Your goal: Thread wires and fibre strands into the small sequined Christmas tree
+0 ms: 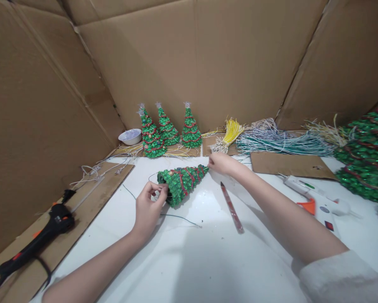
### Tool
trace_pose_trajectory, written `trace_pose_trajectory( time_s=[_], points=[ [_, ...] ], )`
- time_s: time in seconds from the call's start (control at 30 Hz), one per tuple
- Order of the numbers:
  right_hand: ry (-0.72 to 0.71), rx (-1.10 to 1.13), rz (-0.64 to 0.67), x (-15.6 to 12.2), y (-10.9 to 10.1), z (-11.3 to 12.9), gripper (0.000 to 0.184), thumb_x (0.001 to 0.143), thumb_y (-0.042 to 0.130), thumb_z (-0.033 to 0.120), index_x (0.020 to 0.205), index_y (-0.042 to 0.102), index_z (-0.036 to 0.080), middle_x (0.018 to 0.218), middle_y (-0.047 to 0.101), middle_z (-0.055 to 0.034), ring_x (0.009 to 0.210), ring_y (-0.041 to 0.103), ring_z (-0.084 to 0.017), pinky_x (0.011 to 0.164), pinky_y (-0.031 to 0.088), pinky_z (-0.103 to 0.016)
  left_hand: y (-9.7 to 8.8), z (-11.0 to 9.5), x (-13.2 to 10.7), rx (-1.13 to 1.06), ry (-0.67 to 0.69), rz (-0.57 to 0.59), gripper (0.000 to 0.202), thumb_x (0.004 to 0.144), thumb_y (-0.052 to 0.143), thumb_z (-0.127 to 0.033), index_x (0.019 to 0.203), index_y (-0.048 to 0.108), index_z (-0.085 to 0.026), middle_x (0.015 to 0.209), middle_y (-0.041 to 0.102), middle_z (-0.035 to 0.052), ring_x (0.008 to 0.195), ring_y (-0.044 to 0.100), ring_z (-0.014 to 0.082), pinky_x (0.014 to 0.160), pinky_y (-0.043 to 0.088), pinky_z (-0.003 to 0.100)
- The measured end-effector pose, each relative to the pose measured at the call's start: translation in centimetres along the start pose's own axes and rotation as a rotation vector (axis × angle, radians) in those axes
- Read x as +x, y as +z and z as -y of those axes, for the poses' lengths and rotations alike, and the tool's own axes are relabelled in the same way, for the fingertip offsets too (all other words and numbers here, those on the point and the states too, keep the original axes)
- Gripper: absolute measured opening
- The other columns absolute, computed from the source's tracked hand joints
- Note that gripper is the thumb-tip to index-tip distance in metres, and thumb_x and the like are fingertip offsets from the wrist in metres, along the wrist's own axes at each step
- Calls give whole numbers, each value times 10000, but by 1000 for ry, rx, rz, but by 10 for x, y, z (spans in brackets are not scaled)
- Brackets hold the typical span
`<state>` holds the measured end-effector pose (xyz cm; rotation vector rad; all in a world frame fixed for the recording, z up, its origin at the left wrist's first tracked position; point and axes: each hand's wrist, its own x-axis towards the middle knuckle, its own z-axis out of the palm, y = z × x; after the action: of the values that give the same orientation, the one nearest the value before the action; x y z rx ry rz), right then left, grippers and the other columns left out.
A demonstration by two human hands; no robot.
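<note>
A small green Christmas tree (182,183) with red garland lies tilted on its side over the white table, its hollow base toward my left hand. My left hand (149,204) is closed in a pinch at the open base, on what looks like thin wire. My right hand (219,163) is closed at the narrow tip of the tree, fingertips pressed together; the exact point of grip is partly hidden. Dark green wire (182,219) trails from the base across the tabletop. A red pencil-like stick (231,208) lies below my right forearm.
Star-topped trees (191,130) stand at the back beside a white bowl (130,136). Yellow stamen bundles (233,131) and teal-white strands (283,142) lie to the right. A black glue gun (54,225) rests on cardboard at left, a white glue gun (315,193) at right, near a bigger tree (366,155).
</note>
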<state>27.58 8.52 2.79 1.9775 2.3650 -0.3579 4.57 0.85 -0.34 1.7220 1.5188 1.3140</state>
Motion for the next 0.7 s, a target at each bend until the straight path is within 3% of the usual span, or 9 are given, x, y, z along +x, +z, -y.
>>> trace_pose_trajectory(
  time_s=[0.2,0.33,0.5,0.7],
  points=[
    [8,-4,-5,-4,0,7,269,872,483,344,998,578,127,1014,607,-66,913,584,-163,815,465,-374,2,0,1,-185,-18,2,163,716,578,-244,646,440,-195,734,577,4,710,525,133,620,394,237],
    [8,-2,-2,-6,-2,10,266,874,477,349,968,591,127,991,620,-64,907,588,-159,814,463,-366,3,-4,0,-350,-107,11,220,695,603,-237,650,391,-197,722,574,-6,572,511,103,503,391,213],
    [11,-7,-16,-5,-5,0,249,873,480,331,955,592,125,977,622,-61,911,586,-161,804,469,-364,6,-4,0,-445,-157,61,191,756,582,-307,708,431,-200,534,527,-51,463,489,95,474,390,209],
    [2,-14,-36,-6,-5,-2,238,877,479,317,966,588,126,982,620,-61,910,588,-159,808,470,-363,8,-1,1,-486,-162,79,280,740,594,-440,769,436,-210,536,489,-65,462,477,93,467,386,205]
  ],
)
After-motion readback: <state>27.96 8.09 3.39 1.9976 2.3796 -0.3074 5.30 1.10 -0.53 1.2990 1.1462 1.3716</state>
